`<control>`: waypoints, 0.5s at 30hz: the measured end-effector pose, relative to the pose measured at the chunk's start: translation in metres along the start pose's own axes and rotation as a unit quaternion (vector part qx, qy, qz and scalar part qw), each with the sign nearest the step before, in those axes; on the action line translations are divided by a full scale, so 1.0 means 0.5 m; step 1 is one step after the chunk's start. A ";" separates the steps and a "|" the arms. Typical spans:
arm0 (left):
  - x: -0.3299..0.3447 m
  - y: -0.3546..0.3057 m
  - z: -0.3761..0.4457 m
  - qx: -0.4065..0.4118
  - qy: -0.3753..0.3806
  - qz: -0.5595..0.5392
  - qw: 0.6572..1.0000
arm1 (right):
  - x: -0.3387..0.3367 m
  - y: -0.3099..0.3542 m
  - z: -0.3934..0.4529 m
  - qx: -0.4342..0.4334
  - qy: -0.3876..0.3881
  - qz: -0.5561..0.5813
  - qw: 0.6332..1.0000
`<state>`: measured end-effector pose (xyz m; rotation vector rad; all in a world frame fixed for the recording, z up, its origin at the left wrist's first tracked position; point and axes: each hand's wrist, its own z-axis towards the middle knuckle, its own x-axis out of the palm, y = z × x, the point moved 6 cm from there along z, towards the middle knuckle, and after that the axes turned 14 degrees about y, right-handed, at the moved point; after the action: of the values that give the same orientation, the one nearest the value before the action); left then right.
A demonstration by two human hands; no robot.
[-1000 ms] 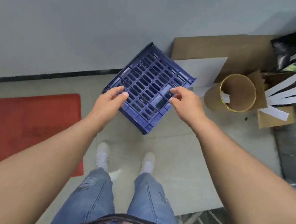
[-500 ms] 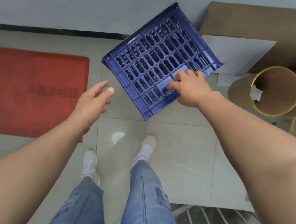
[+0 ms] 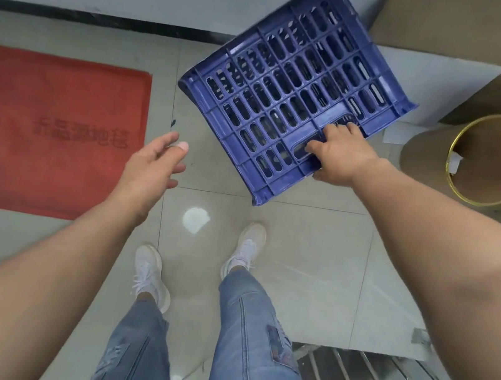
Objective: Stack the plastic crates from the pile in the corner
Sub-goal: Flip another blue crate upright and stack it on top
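Pale floor tiles (image 3: 296, 263) lay beneath the blue slatted crate (image 3: 293, 95), held tilted near the wall. Right hand (image 3: 339, 158) had its grip clamped through the handle slot; left hand (image 3: 150, 170), fingers spread and empty, sat just left of the crate's near edge.

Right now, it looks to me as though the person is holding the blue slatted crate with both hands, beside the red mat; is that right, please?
Not quite: only the right hand has a grip on the blue slatted crate, fingers hooked through its handle slot. The left hand is open and apart from it, as the head view shows. The red mat does lie beside it.
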<state>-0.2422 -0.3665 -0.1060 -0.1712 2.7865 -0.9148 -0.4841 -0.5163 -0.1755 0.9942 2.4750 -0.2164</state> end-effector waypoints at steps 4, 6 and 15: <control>-0.007 0.010 0.005 0.001 0.005 0.000 1.000 | 0.006 0.008 -0.007 -0.019 -0.077 0.008 0.997; -0.011 0.018 0.007 -0.001 0.003 -0.002 1.000 | 0.008 0.007 -0.009 -0.027 -0.095 0.012 0.995; -0.008 0.054 0.005 -0.009 0.002 -0.006 1.000 | 0.025 0.042 -0.009 -0.057 -0.098 -0.029 0.993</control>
<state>-0.2389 -0.3456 -0.1232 -0.1884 2.8007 -0.8945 -0.4790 -0.4922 -0.1770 0.8132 2.3116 -0.1787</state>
